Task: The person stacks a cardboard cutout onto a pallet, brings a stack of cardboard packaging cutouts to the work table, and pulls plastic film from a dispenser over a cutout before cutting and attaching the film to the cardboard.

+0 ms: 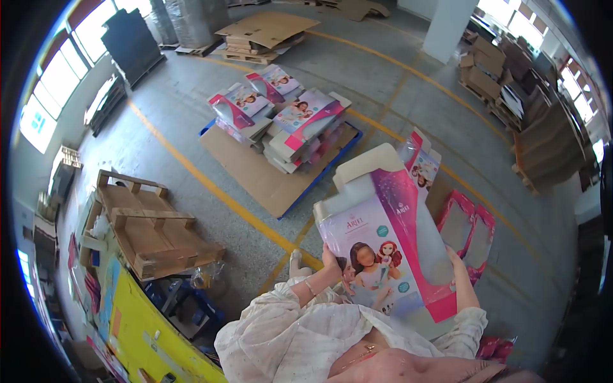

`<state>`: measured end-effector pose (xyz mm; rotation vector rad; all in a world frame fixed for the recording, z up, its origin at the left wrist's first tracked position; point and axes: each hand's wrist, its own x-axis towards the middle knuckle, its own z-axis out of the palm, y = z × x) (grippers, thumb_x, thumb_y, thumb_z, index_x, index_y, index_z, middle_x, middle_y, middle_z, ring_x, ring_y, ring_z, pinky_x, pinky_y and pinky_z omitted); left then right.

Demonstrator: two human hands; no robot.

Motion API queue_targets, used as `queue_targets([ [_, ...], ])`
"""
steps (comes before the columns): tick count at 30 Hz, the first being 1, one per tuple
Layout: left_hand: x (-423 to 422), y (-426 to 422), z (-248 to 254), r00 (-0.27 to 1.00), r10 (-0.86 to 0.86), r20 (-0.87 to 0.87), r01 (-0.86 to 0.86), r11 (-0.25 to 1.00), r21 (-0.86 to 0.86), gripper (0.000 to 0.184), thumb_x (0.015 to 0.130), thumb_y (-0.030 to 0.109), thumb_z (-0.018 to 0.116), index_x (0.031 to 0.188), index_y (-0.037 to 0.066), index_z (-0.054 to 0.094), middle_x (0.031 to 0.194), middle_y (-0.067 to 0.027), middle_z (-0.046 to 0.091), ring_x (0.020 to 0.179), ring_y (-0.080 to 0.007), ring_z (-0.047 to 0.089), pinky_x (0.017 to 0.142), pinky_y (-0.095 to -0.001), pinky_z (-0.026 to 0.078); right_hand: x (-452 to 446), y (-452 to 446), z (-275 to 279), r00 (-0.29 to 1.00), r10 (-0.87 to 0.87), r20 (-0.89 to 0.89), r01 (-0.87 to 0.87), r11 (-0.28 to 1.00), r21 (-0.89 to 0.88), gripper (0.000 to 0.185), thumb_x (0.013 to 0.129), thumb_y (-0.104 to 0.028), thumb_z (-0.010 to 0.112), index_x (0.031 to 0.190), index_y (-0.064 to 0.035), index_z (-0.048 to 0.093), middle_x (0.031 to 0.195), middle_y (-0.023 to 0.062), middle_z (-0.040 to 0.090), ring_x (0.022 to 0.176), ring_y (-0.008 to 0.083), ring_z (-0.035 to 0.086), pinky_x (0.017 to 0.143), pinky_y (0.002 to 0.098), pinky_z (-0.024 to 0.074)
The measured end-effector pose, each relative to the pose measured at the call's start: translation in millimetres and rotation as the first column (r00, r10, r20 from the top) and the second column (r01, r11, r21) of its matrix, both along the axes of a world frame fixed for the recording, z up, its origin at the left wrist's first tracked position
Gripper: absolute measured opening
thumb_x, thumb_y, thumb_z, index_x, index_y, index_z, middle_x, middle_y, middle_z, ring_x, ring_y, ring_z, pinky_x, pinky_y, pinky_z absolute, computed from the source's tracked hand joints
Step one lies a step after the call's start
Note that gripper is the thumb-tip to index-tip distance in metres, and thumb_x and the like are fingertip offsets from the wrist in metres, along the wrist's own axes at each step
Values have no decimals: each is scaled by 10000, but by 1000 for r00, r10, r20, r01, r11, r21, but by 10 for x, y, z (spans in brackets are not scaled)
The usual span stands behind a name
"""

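A flattened printed doll carton [364, 220], white and pink with "Ariel"-like lettering and a large cut-out window, is held in front of my body. My left hand [330, 263] grips its left edge, fingers partly hidden behind the board. At the opposite edge, beside the cut-out, my right hand [458, 271] closes on the carton, its fingers also partly out of sight. Just beyond it shows another similar printed carton [423, 169]. Pink frame-shaped pieces [472, 236] lie to the right of my right hand.
Stacks of similar cartons [306, 115] sit on a cardboard-covered blue pallet [249, 175] ahead. A wooden pallet [156, 223] stands at left, near a yellow surface [143, 325]. Yellow lines [236, 207] cross the floor. Brown cardboard piles [265, 32] stand farther back, and a pillar [448, 29].
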<state>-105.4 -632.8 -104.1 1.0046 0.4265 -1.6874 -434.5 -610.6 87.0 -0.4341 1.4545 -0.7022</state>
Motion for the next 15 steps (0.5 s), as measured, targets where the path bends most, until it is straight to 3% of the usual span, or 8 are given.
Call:
queue_targets([
  [1, 84, -13, 199, 998, 56, 20, -57, 997, 51, 440, 832, 387, 349, 1029, 41, 537, 950, -84, 592, 827, -212, 578, 759, -297, 439, 64, -134, 54, 1000, 27, -2, -27, 1000, -2, 354, 814, -284, 487, 1037, -15, 543, 928, 76, 591, 789, 170, 570, 690, 303, 454],
  [5, 298, 10, 620, 975, 209, 80, -208, 978, -18, 408, 827, 368, 361, 1016, 53, 538, 936, -74, 595, 826, -208, 583, 742, -302, 454, 378, -504, 338, 993, 114, -18, -115, 993, -31, 362, 815, -293, 487, 1040, -15, 541, 927, 76, 591, 787, 169, 570, 687, 302, 453],
  [7, 730, -281, 749, 985, 160, 72, -163, 986, 39, 400, 824, 387, 357, 997, 78, 543, 956, -49, 589, 862, -208, 562, 781, -309, 432, 882, -926, 486, 990, 135, -41, -136, 990, -27, 366, 815, -298, 486, 1042, -15, 540, 927, 76, 591, 786, 169, 570, 685, 301, 453],
  [8, 771, -919, 274, 986, 128, 111, -138, 987, 87, 394, 822, 407, 352, 977, 103, 549, 977, -24, 584, 898, -208, 540, 821, -316, 410, 767, -1476, 9, 986, 164, -23, -164, 986, -10, 368, 815, -300, 486, 1043, -15, 540, 927, 75, 591, 786, 168, 570, 684, 301, 453],
  [11, 1157, -1673, -116, 989, 144, -19, -145, 988, -49, 395, 822, 397, 360, 996, 94, 544, 970, -33, 588, 889, -209, 552, 810, -320, 425, 1171, -2156, -81, 983, 181, -35, -182, 983, -23, 375, 816, -306, 486, 1046, -16, 538, 926, 75, 591, 784, 168, 569, 682, 300, 452],
  [15, 1567, -2482, 154, 993, 99, 71, -96, 994, -51, 410, 821, 401, 360, 1019, 88, 538, 977, -47, 587, 885, -212, 561, 800, -322, 440, 1525, -2776, -10, 984, 170, -60, -171, 985, -6, 383, 816, -315, 485, 1050, -16, 536, 926, 75, 591, 782, 167, 569, 678, 299, 452],
])
